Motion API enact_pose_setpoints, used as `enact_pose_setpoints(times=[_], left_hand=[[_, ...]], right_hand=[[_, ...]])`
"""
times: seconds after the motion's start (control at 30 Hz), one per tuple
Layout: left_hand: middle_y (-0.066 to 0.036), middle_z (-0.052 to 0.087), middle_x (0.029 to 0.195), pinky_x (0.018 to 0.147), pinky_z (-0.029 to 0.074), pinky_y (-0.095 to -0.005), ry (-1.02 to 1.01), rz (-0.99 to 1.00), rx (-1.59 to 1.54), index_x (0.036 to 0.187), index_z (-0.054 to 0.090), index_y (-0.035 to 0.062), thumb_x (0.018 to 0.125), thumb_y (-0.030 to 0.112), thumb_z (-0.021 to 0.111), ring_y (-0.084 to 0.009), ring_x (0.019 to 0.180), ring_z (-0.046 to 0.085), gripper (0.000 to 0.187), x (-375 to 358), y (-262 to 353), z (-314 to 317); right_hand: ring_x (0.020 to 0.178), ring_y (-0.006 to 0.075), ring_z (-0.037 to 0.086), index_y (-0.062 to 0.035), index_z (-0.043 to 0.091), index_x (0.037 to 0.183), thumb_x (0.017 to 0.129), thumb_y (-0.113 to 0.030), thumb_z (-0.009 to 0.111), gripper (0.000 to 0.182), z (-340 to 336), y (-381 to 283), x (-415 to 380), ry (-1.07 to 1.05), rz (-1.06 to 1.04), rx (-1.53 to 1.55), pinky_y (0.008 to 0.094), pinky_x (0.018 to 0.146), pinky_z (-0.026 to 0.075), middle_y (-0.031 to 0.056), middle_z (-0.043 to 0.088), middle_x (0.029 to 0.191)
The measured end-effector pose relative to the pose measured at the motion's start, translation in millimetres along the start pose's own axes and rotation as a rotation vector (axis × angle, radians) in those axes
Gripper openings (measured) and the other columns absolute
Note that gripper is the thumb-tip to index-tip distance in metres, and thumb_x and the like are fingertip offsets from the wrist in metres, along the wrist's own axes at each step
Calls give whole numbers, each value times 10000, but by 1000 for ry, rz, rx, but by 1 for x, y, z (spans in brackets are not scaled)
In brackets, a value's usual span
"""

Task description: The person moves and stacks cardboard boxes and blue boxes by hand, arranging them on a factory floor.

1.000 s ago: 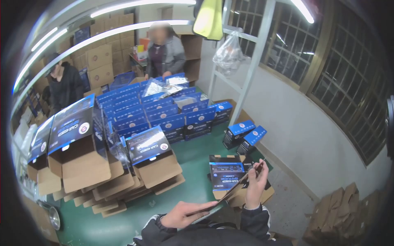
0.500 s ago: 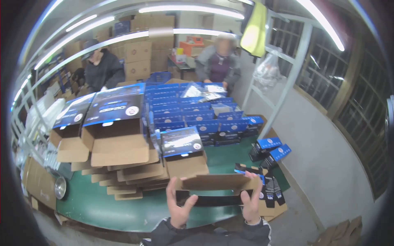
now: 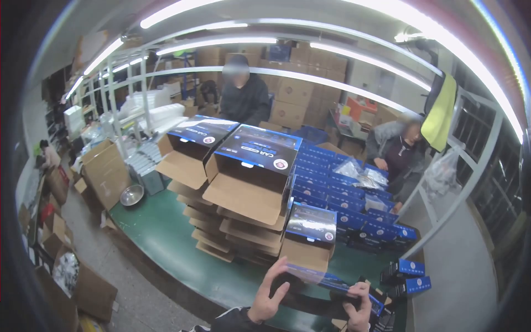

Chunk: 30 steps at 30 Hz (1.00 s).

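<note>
A small cardboard box (image 3: pixel 315 301), dark outside with a blue edge, is tilted and blurred between my two hands over the near table edge. My left hand (image 3: pixel 270 296) is at its left end, fingers extended along the far side and thumb on the near side. At the right end, my right hand (image 3: pixel 358 310) grips it with bent fingers. Just beyond stands an open printed box (image 3: pixel 311 224), its brown flap hanging toward me. To its left, larger open boxes (image 3: pixel 251 149) are stacked high with their flaps out.
Rows of blue boxes (image 3: pixel 337 191) fill the table's far right. Two small boxes (image 3: pixel 412 285) stand at the right edge. A metal bowl (image 3: pixel 131 195) sits at the left end of the green table (image 3: pixel 166 227). Two people (image 3: pixel 246 99) are across the table.
The view has swung left, so the stacks appear further right. The box between my hands has tilted, its right end lower, and its blue edge now shows.
</note>
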<state>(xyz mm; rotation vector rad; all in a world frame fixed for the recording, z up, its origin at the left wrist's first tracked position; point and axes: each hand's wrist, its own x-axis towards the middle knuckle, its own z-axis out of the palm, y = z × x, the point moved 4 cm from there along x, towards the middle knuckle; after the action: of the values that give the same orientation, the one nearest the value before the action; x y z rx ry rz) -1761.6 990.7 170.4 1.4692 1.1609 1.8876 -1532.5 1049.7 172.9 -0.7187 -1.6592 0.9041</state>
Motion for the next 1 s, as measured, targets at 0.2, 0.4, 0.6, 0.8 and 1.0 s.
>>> enact_pose_setpoints(times=[0.2, 0.4, 0.6, 0.8, 1.0], left_hand=[[-88, 459, 1239, 1056, 249, -422, -62, -46, 118, 970, 669, 159, 877, 149, 547, -256, 1195, 420, 153, -4, 21, 19], [-70, 483, 1171, 1025, 347, -387, -17, -45, 276, 811, 740, 166, 788, -13, 574, -240, 1146, 471, 245, -8, 25, 46], [-74, 532, 1156, 1014, 333, -333, 229, -344, -99, 915, 632, 118, 859, 95, 584, -203, 1139, 482, 77, 1, -5, 53], [-50, 558, 1000, 896, 407, -332, 769, -550, -480, 975, 552, 100, 890, 186, 523, -179, 958, 539, 124, -28, -98, 41], [-23, 583, 962, 729, 439, -309, 776, -768, -344, 887, 577, 122, 867, 138, 486, -168, 842, 575, 94, -75, -168, 31]], right_hand=[[1109, 257, 486, -123, 547, 653, 718, -262, 703, 219, -15, -7, 8, -71, 169, 34, 457, 1009, 312, 96, 479, 1212], [971, 259, 572, -54, 488, 1175, 697, -176, 774, 570, -38, -6, 13, -49, 242, -308, 378, 914, 438, 138, 523, 1080], [1224, 321, 411, -81, 107, 1422, 607, -356, 817, 1115, -87, 46, 25, -352, 142, 24, 442, 1044, 331, 201, 330, 1363], [1159, 212, 481, -70, 342, 1377, 837, -221, 651, 639, -83, 102, 92, 129, 452, 332, 333, 988, 397, 139, 480, 1302], [1169, 202, 479, -83, 333, 1404, 832, -439, 648, 743, -12, 188, 180, 53, 638, 334, 320, 924, 391, 97, 427, 1374]])
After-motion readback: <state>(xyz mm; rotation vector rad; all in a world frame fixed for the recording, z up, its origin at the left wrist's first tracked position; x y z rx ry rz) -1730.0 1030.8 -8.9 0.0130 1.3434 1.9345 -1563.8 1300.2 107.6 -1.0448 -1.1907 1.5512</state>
